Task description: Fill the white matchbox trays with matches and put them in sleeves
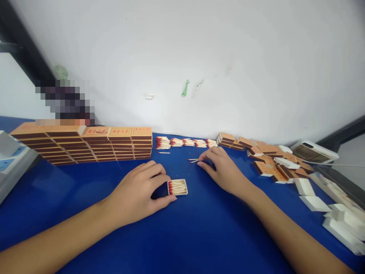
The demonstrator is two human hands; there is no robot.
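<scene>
My left hand [139, 190] grips the left end of a small white matchbox tray [186, 186] between thumb and fingers. Red-headed matches [177, 187] lie side by side in the tray, heads toward that hand. Farther back and to the right, my right hand [224, 169] pinches a couple of matches [194, 160] low over the blue table, red tips pointing left. Behind it, several small piles of matches [183, 142] form a row, and a single match [164, 153] lies in front of the leftmost pile.
Closed matchboxes [94, 144] are stacked in a long wall at the left. More matchbox covers [265, 158] lie jumbled at the right, with white trays [315, 203] nearer me. A white device [315, 151] leans behind them. A pale wall [213, 64] closes the table's back.
</scene>
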